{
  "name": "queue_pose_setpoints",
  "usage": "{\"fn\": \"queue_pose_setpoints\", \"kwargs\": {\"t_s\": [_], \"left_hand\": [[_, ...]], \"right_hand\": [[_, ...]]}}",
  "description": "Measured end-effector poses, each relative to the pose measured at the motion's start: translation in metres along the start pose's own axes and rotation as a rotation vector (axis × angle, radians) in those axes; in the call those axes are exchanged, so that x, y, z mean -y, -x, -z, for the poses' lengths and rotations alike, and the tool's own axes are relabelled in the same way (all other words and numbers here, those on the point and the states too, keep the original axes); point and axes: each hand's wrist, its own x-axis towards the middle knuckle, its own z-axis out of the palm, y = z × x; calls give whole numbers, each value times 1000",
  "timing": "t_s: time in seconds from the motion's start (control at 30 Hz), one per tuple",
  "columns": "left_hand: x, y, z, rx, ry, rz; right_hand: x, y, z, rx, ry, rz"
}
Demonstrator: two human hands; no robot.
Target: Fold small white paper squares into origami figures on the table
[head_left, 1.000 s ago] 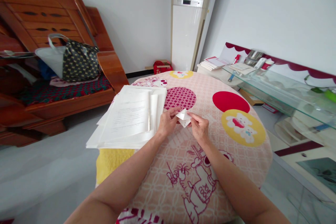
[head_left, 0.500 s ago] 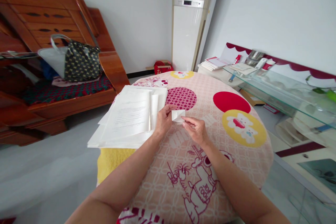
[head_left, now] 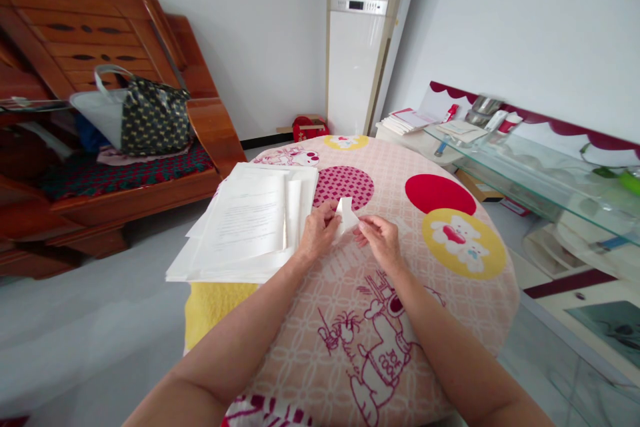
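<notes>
A small folded piece of white paper (head_left: 346, 217) is held between my two hands over the middle of the table. My left hand (head_left: 320, 227) pinches its left side, fingers closed. At its right corner, the thumb and fingertips of my right hand (head_left: 379, 237) grip the paper. One flap of the paper points upward, and part of it is hidden behind my left fingers. Just left of my left hand lies a stack of white paper sheets (head_left: 240, 220), the top one printed with lines of text.
A patterned pink cloth (head_left: 400, 167) covers the round table. To the right stands a glass shelf (head_left: 540, 167) with papers and metal containers (head_left: 486, 107). On the left, a wooden bench (head_left: 115, 33) holds a dark patterned bag (head_left: 155, 117). A white floor-standing cabinet unit (head_left: 355, 67) stands behind.
The folded paper has turned, and a flap now stands up where it was flat and rectangular before. Both hands have shifted slightly to the right.
</notes>
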Motion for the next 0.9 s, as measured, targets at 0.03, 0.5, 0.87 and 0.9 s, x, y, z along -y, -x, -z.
{"fn": "queue_pose_setpoints", "kwargs": {"t_s": [0.03,0.5,0.87,0.9], "left_hand": [[1,0,0,15,13,2],[3,-2,-5,-97,103,11],[1,-5,-4,-178,331,14],[2,-5,-4,-187,326,18]], "right_hand": [[0,0,-1,14,1,4],[1,-1,-6,-27,19,37],[2,0,-4,102,-42,-156],[3,1,-5,138,-85,-196]]}}
